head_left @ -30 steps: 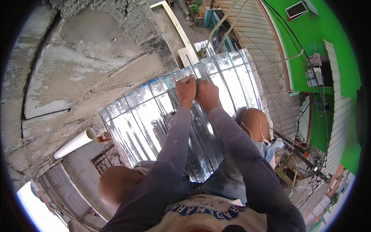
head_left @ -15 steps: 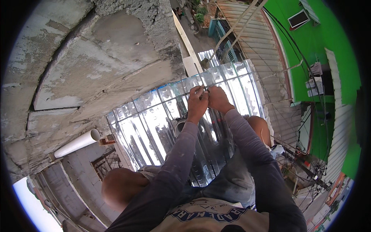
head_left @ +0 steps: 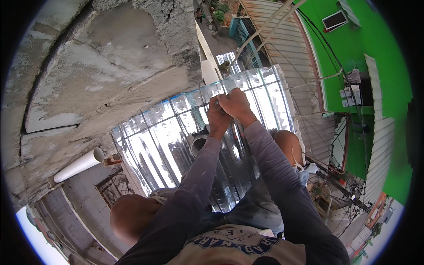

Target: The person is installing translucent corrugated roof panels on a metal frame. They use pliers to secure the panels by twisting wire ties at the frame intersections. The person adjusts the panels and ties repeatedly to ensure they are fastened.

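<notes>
Both my hands meet over a grid of thin steel bars (head_left: 176, 114) that lies across a shiny corrugated metal sheet (head_left: 154, 152). My left hand (head_left: 217, 117) is closed, with its fingers bent at a bar crossing. Just to its right, my right hand (head_left: 239, 106) is curled into a fist and presses against the left fingers. Whatever they grip is small and mostly hidden between the fingers. Below my left hand, a grey pipe end (head_left: 198, 144) pokes up beside my forearm.
A rough concrete wall (head_left: 110, 66) rises at the left, with a white pipe (head_left: 79, 165) below it. Beyond the sheet's far edge the ground drops to an alley. Rusty roofing (head_left: 296, 57), cables (head_left: 327, 48) and a green wall (head_left: 384, 84) stand at the right. My bare knees flank the sheet.
My right hand has turned and come over the left fingers, closing more tightly. Both hands stay at the same part of the bars, while the whole view has shifted slightly.
</notes>
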